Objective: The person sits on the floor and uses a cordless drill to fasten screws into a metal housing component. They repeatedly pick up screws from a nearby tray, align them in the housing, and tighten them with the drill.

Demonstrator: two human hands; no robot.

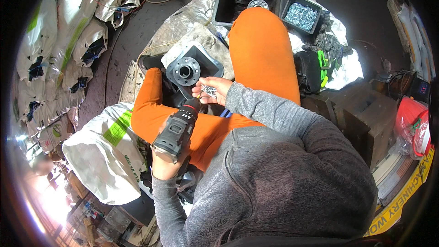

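My left hand [165,167] grips the handle of a cordless drill [176,130], whose front end points up toward my right hand. My right hand [220,86] is curled around several silver screws [209,91], its fingertips close to the drill's tip. Just beyond both hands, a round dark grey flange [192,80] with a central hub and a ring of holes rests on a dark grey tub-like part [211,65] between my knees. The drill's bit is too small to make out clearly.
Beyond my right knee stand a black bin [221,4] with round parts inside and a smaller tray [287,5] of screws. A bright green tool [323,66] and dark gloves [327,42] lie to the right. White sacks [98,148] flank my left side.
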